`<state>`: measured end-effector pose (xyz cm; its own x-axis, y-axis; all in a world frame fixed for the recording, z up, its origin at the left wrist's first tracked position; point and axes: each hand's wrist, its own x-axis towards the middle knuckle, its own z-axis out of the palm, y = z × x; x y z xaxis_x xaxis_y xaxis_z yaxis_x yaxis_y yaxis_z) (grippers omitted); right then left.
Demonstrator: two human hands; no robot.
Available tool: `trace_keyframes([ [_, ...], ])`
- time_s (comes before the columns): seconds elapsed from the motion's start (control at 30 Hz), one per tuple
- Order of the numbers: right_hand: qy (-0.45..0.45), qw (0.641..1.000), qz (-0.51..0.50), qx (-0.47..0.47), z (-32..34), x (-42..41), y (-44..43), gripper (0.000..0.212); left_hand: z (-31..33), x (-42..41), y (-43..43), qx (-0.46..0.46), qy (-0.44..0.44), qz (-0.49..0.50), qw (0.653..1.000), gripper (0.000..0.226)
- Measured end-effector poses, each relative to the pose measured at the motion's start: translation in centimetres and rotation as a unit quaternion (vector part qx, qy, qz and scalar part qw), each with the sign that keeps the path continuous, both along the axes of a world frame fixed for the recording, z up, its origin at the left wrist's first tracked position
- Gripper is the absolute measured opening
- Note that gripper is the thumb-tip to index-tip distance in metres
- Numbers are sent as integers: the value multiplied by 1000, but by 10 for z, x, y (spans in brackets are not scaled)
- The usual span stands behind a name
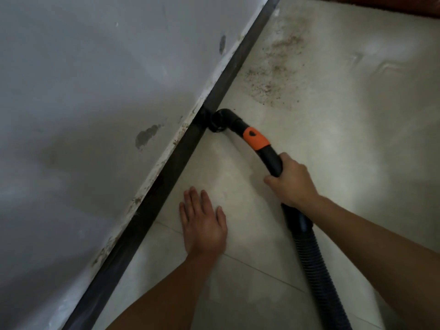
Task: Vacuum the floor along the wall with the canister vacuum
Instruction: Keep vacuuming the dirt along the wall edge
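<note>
Black vacuum nozzle (pixel 217 121), orange collar (pixel 256 139): on tiled floor (pixel 345 144), touching dark skirting (pixel 177 163) at wall (pixel 95 91) foot. Right hand (pixel 291 182): fingers curled round tube (pixel 272 163), ribbed hose (pixel 316 265) behind. Left hand (pixel 204 225): fingers straight, palm down near skirting. Brown grit (pixel 273 70): floor beyond nozzle.

Dark baseboard strip (pixel 177 163), reddish-brown object edge (pixel 423 4) at top right corner

Dim, soft indoor light. The brightest patch lies on the floor (pixel 357 177) at the right, with a pale sheen on the tiles. The wall (pixel 83 91) sits in flat grey shade, darker towards the lower left. The frame is slightly soft and smeary throughout — fine detail is lost — and the wide lens stretches things near the lower edge.
</note>
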<state>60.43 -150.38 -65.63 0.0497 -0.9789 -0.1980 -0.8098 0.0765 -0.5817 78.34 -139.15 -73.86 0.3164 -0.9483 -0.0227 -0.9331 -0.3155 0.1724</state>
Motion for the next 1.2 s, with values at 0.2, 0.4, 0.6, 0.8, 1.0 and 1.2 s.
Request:
trace_keyframes([
  [0.2, 23, 996, -80, 9, 0, -82, 50, 24, 0, 1, 3, -8, 15, -13, 1000, 61],
  [0.4, -12, 952, -305, -1, 6, -163, 42, 23, 8, -2, 2, -18, 27, -19, 999, 67],
  [0.6, -58, 942, -329, -16, -8, -147, -12, 29, 3, -3, 3, -11, 4, -11, 1000, 65],
  [0.8, -73, 957, -280, -17, -10, -123, -51, 28, -2, -2, 2, -16, -2, -12, 1000, 65],
  [1.0, -24, 979, -201, -8, -15, -122, -41, 21, 0, -2, 1, -17, -1, -7, 1000, 64],
  [1.2, -18, 988, -156, -7, -13, -96, -70, 28, 1, -2, 2, -4, -13, -6, 1000, 65],
])
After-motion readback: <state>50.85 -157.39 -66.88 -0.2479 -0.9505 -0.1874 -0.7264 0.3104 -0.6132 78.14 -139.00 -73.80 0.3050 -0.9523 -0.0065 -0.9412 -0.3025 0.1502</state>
